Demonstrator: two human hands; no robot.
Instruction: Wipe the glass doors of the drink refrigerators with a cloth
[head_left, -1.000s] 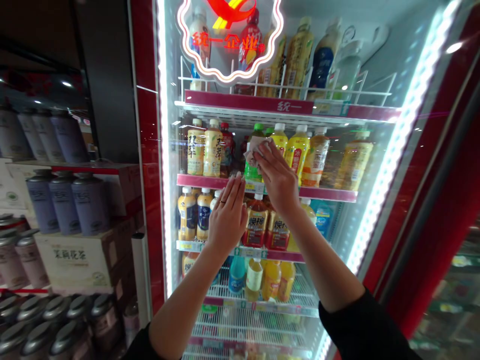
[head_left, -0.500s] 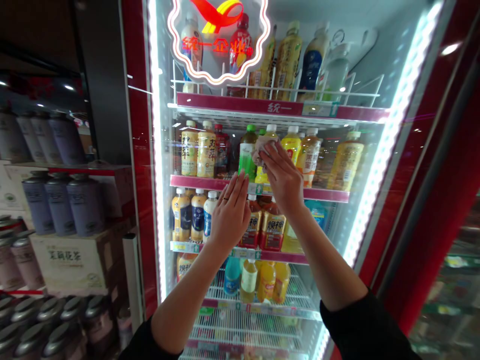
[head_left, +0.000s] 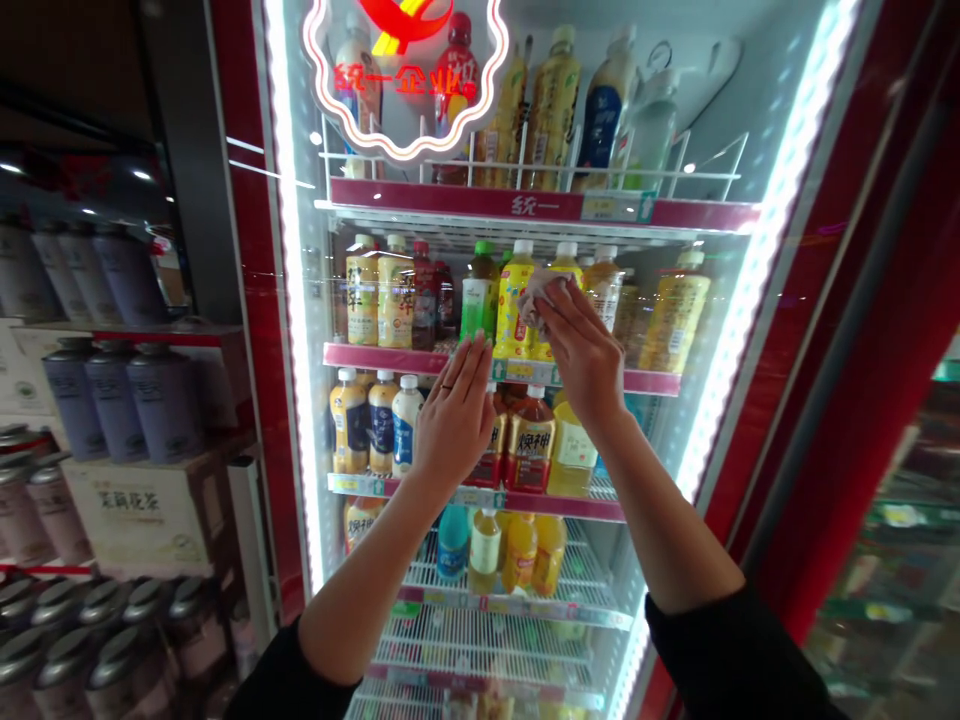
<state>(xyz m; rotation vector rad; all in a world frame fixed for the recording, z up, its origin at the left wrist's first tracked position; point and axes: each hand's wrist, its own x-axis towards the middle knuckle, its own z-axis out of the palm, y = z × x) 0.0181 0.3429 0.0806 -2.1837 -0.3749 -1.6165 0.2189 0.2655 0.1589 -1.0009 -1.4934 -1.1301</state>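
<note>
A crumpled pale cloth (head_left: 538,298) is pressed against the glass door (head_left: 495,640) of a lit drinks cooler. My right hand (head_left: 583,345) holds the cloth under its fingers, in front of the yellow bottles (head_left: 516,300) on the second shelf. Lower and to the left, my left hand (head_left: 459,410) lies flat on the glass with its fingers stretched out and close together, a ring on one of them. It holds nothing. Behind its fingertips stands a green-capped bottle (head_left: 478,292). My left hand covers part of the third-shelf bottles.
A neon sign (head_left: 405,80) hangs at the cooler's upper left. Left of the red frame (head_left: 255,250), canisters (head_left: 161,400) and a carton (head_left: 139,520) fill a display. Blurred shelving (head_left: 892,560) stands at far right.
My right hand and the cloth have moved a little right and down across the glass relative to the bottles. My left hand stays flat. The whole view has shifted slightly.
</note>
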